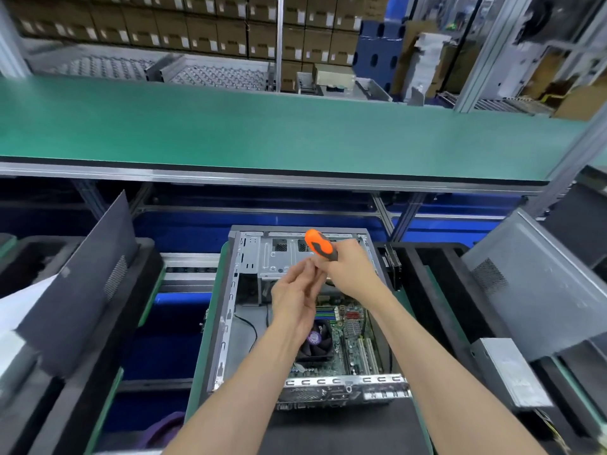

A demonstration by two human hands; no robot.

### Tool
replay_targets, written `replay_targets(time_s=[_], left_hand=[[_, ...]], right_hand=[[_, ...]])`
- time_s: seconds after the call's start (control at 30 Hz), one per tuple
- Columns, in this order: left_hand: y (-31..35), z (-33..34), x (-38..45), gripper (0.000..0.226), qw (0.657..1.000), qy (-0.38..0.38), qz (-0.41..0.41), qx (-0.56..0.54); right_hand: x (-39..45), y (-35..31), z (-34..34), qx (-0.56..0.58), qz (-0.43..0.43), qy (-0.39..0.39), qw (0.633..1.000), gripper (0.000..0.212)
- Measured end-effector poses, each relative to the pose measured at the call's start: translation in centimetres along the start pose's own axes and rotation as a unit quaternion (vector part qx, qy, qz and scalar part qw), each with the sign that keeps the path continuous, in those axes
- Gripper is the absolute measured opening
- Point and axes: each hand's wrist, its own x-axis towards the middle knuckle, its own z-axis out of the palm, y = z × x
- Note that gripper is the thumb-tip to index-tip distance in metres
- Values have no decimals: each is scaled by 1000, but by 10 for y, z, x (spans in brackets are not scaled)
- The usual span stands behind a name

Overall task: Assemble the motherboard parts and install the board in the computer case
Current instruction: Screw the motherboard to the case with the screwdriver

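A factory assembly line: a green conveyor belt [262,133], with stacked cardboard cartons [184,24] behind.

Two bare forearms, no sleeves in view up from the fingers. No gloves, rings, watch or wrist strap on left hand [292,298] or right hand [349,269]. Short, plain fingernails.

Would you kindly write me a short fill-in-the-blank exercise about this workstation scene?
1. The right hand holds a screwdriver whose grip is black and ____.
2. The green motherboard lies inside the open grey metal computer ____.
3. The left hand's fingertips meet the screwdriver just ____ its grip.

Missing words: orange; case; below
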Motion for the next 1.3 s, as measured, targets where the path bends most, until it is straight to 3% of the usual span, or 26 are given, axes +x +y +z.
replay_targets(time_s=[0.2, 0.4, 0.53, 0.73, 0.87, 1.0, 1.13, 1.2, 1.3], left_hand=[[2, 18, 3, 17, 1000, 4, 22, 13], [1, -4, 9, 10, 998, 61, -11, -18], [-6, -25, 6, 18, 997, 69, -46, -3], [-14, -45, 6, 17, 992, 109, -57, 3], [-18, -60, 7, 16, 988, 141, -49, 40], [-27, -56, 3, 19, 990, 111, -90, 10], [-28, -34, 3, 20, 988, 107, -100, -51], [-27, -22, 6, 15, 988, 78, -122, -43], [-25, -16, 8, 7, 987, 72, -140, -12]], right_hand=[[3, -9, -11, 26, 1, -14, 1000, 33], [-2, -37, -24, 77, -64, 57, 993, 49], [5, -62, -29, 163, -80, 95, 979, 40], [7, -63, -16, 371, -61, 132, 917, 36], [8, -48, -16, 448, -24, 183, 875, 36], [15, -45, -22, 495, -22, 226, 839, 35], [3, -31, 5, 485, 14, 190, 853, 41], [-10, -20, 33, 462, 58, 168, 869, 54], [-21, -12, 54, 471, 79, 159, 864, 60]])
